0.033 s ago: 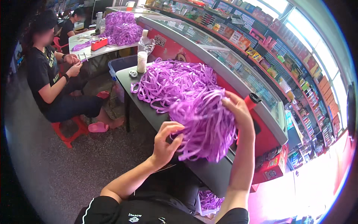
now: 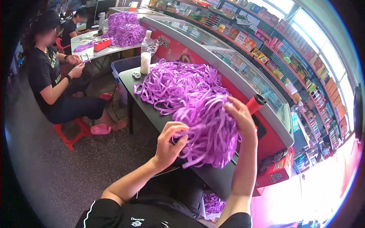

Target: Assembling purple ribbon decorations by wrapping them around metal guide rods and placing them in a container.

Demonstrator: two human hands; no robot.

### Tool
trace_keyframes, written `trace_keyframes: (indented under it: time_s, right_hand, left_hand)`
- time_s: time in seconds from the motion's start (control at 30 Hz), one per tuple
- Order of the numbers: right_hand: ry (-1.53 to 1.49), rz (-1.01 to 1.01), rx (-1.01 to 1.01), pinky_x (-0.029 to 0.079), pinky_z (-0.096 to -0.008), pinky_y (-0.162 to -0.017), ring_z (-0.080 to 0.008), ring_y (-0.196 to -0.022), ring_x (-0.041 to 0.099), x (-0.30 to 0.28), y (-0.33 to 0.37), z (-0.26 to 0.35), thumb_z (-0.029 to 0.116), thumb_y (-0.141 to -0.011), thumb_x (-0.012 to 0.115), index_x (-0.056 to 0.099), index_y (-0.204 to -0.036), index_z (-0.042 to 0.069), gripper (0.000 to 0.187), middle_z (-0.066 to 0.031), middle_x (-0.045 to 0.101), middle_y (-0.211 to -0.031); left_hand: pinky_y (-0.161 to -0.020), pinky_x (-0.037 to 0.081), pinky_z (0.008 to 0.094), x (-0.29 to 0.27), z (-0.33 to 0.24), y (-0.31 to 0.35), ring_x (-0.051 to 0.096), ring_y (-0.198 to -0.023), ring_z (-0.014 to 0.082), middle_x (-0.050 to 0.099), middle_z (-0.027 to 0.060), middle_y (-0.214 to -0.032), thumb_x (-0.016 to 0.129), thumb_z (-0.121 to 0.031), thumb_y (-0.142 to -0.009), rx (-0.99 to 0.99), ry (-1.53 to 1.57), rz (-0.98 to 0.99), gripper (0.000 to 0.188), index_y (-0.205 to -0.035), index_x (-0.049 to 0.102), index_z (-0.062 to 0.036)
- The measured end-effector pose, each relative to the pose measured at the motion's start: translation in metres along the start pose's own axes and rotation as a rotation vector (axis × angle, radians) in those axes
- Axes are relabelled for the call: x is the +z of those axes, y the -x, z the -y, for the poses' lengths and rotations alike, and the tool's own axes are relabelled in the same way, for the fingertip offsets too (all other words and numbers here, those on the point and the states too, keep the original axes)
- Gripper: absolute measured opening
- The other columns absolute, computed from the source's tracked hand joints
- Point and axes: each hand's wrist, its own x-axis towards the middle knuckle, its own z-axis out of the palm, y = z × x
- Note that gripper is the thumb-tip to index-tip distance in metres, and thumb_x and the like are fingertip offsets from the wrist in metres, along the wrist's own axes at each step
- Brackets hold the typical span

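A loose bunch of narrow purple ribbons (image 2: 213,133) hangs over the near edge of the dark table (image 2: 153,118). My right hand (image 2: 240,117) grips it at the upper right, fingers curled over the strands and fingertips partly buried. At its left side my left hand (image 2: 169,144) is curled, thumb and forefinger closed at a ribbon strand; the exact hold is partly hidden. Behind the bunch a large tangled heap of the same ribbons (image 2: 182,81) covers much of the table, and the two run together where they meet.
A white spool stack (image 2: 145,62) and small white rings (image 2: 136,75) stand at the table's far left corner. A red cylinder with a black top (image 2: 255,103) is beside my right hand. A glass display counter (image 2: 228,57) borders the table. Leftward, a person (image 2: 57,79) sits on a red stool (image 2: 72,133).
My right hand has shifted slightly left and down with the bunch, whose strands have swung and spread a little. The left hand has barely moved.
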Motion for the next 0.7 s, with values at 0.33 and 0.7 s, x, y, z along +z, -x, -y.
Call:
trace_keyframes:
  time_s: [0.33,0.7]
  right_hand:
    - [0.08,-0.056,-0.221,0.046,-0.0257,-0.077,-0.0096,-0.083,0.058,0.023,0.048,-0.036,0.038,-0.099,0.049,0.064,-0.109,-0.001,0.043,-0.0043,0.066,-0.092]
    - [0.426,0.16,-0.519,0.047,-0.0366,-0.09,-0.026,-0.102,0.062,0.003,0.066,-0.009,0.039,-0.072,0.08,0.051,-0.131,0.002,0.075,-0.0153,0.064,-0.111]
  left_hand:
    - [-0.115,0.023,0.0469,0.02,-0.006,-0.041,0.031,-0.138,0.0306,0.042,0.0118,-0.144,0.073,-0.008,-0.073,0.216,-0.422,0.393,0.069,-0.137,0.045,-0.0123]
    - [-0.071,0.048,0.0296,0.049,0.006,-0.06,0.059,-0.079,0.0185,0.058,0.0068,-0.086,0.071,0.005,-0.067,0.269,-0.322,0.095,0.026,-0.09,0.062,-0.0048]
